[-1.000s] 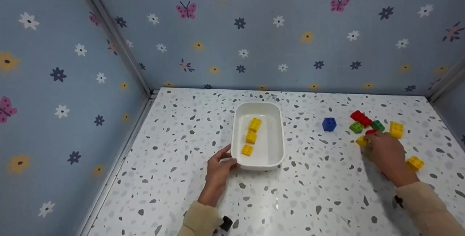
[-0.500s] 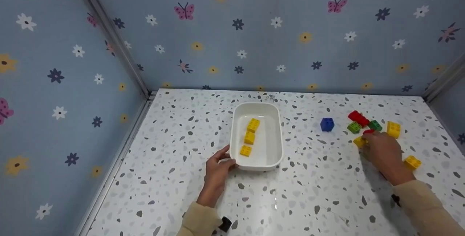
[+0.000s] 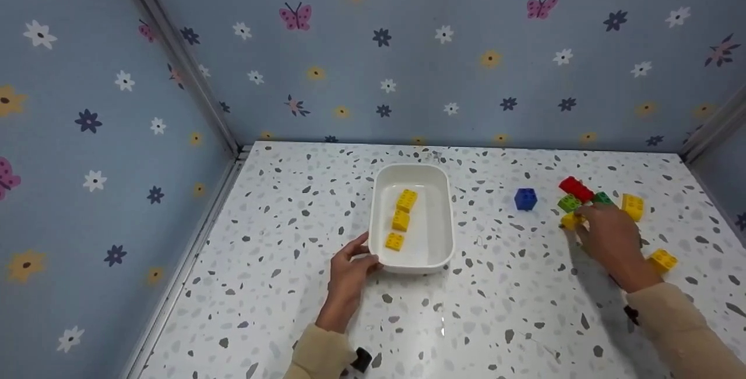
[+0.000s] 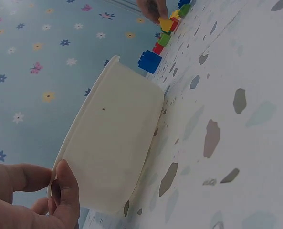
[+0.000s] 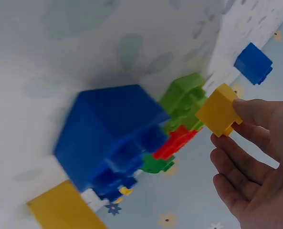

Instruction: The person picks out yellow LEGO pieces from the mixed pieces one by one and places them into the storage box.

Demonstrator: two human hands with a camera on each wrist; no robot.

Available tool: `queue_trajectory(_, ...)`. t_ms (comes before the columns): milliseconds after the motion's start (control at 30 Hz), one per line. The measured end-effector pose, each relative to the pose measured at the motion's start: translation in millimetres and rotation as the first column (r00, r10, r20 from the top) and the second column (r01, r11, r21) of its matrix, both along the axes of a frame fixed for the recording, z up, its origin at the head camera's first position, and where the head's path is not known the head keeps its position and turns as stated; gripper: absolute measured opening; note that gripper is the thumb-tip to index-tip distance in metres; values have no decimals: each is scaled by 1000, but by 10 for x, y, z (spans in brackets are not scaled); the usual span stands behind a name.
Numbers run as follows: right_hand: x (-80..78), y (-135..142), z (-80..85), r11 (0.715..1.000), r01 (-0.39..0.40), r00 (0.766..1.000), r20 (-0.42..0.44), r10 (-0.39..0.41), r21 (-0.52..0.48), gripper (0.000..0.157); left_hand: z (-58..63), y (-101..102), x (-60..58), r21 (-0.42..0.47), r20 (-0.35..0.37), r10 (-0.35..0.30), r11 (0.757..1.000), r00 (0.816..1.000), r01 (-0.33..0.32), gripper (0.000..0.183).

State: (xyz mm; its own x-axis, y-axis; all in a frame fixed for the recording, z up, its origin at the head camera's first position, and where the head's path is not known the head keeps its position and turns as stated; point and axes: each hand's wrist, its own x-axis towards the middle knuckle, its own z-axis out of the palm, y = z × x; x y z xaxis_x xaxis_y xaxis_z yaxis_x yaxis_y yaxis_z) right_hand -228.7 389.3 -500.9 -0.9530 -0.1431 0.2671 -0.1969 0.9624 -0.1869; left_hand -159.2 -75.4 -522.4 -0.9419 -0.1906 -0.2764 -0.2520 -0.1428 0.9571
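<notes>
My left hand (image 3: 348,277) holds the near left corner of a white plastic tub (image 3: 432,221), thumb and fingers pinching its rim in the left wrist view. Inside the tub lie a far yellow toy brick (image 3: 407,199), a middle one (image 3: 400,220) and a near one (image 3: 394,242). Over on the right, my right hand (image 3: 612,236) pinches a yellow toy brick (image 5: 218,110) between thumb and fingertips. In the left wrist view it appears raised off the table. Beside it are a light green brick (image 3: 569,203), red bricks (image 3: 576,189) and a dark green brick (image 3: 602,198), partly covered by the hand.
A blue brick (image 3: 525,199) stands between tub and pile. Yellow bricks sit at the far right (image 3: 632,207) and nearer me (image 3: 662,260). Another blue brick (image 5: 108,133) looms close in the right wrist view. A patterned wall (image 3: 408,52) bounds the speckled table (image 3: 280,221).
My right hand has moved slightly left and away from me with the yellow brick. A red piece at its fingertips is now hidden. The left hand and tub have stayed put.
</notes>
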Motion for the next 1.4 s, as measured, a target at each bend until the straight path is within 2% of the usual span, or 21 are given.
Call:
queue_trajectory(133,-25,-145,79,999,-45,995,-89,44,-8,21,-17,0,1,-3,-11,2,1000,1000,-2,57)
queue_trajectory(233,-36,-280,150,997,-77,990,-121,74,-22,21,-18,-1,6,-14,-2,0,1000,1000,-1,57)
queue_trajectory(467,-87,-647,321,995,-99,989,-113,95,-30,26,-5,-4,8,-15,8,-2,1000,1000,3,57)
queue_trajectory(600,-134,-840,398,990,-140,983,-125,135,-33,26,6,-2,4,-21,11,-3,1000,1000,3,56)
queue_trajectory(933,-220,-1332,606,963,-268,949,-177,261,-12,22,21,6,-7,-24,12,-3,1000,1000,3,56)
queue_trajectory(1167,-215,-1673,690,942,-336,930,-162,331,-4,21,-11,-7,-31,27,-9,0,1000,1000,0,56)
queue_trajectory(1400,-173,-2002,677,916,-398,911,-96,402,55,23,-27,-6,-8,-2,2,-5,1000,1000,5,57)
